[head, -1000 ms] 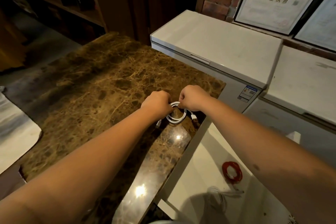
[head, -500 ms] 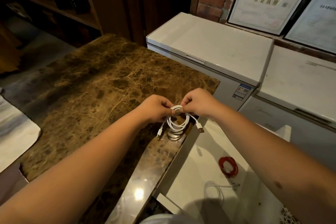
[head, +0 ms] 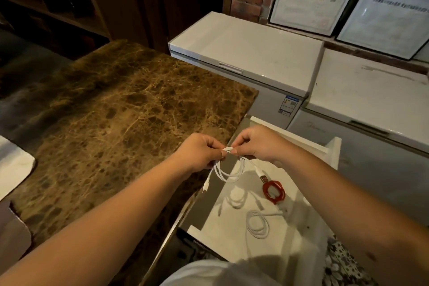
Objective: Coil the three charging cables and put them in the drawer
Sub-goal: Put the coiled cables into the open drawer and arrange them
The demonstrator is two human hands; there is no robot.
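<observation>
A coiled white cable (head: 228, 170) hangs in the air over the left edge of the open white drawer (head: 332, 158). My left hand (head: 199, 152) and my right hand (head: 257, 144) both pinch the top of its coil, thumbs touching. Its two plug ends dangle, one to the lower left, one with an orange tip to the right. On the drawer floor lie a coiled red cable (head: 274, 191) and a coiled white cable (head: 257, 224). A shadow of the held coil falls between them.
A brown marble countertop (head: 111, 118) spreads to the left of the drawer. Two white chest freezers (head: 246, 46) stand behind, with framed certificates (head: 311, 0) against the brick wall. A white cloth (head: 11, 172) lies at the far left edge.
Both hands have carried the white coil rightward and toward me, from above the countertop edge to over the drawer. The view has shifted so more of the drawer shows.
</observation>
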